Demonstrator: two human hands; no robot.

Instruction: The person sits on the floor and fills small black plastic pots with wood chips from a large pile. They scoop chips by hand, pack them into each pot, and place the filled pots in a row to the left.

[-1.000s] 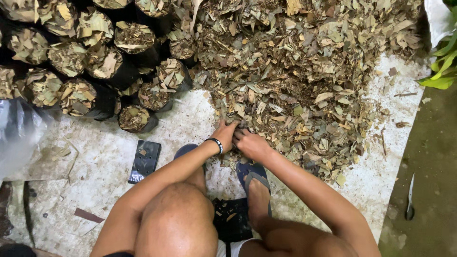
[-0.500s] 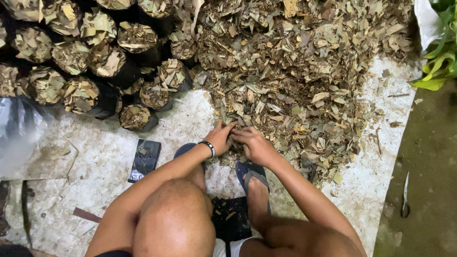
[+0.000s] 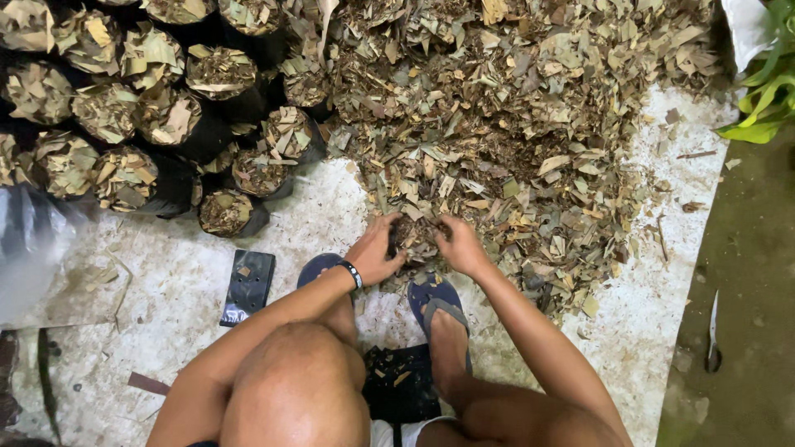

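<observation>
Dry leaf pile [image 3: 513, 124], that's the thing both hands are into here, a big heap of chopped brown and tan leaf bits spread over a pale sheet [image 3: 646, 331] on the floor.

Only the head view to go by, looking straight down. The pile lies directly ahead of the person, away from the knees, and its near edge comes right up to the blue flip-flops [image 3: 435, 302]. The left hand [image 3: 374, 248], with a dark wristband [image 3: 352, 274], and the right hand [image 3: 460, 246] sit side by side on that near edge. Both are cupped, fingers curled into the litter with a dark clump between them, so they look closed loosely around a handful of leaf rather than spread flat. Neither hand is really nearer, they're about level.

Off to the left of the hands, well apart, stand rows of black bags [image 3: 170, 124] stuffed with the same leaf mix. One flat empty black bag [image 3: 248, 285] lies just beside the left foot.
</observation>
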